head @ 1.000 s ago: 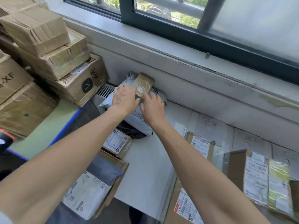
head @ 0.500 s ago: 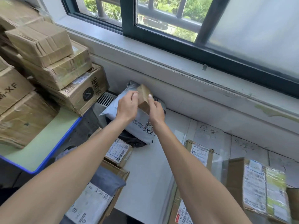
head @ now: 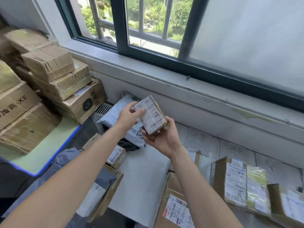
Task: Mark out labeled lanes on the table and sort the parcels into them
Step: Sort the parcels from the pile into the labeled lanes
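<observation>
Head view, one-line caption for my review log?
Right hand holds a small labelled parcel, left hand touching its label, over a grey mailer bag.

The big carton on the left reads "加高-XF" in black. A sheet on the table carries faint handwriting, seemingly "异常". The parcel bears a barcoded shipping label, its print too small to read. The grey mailer shows a QR code.

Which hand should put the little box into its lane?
Probably the right hand: it holds the small parcel from below, and the labelled sheets lie on its side. The left hand only touches its top.
</observation>
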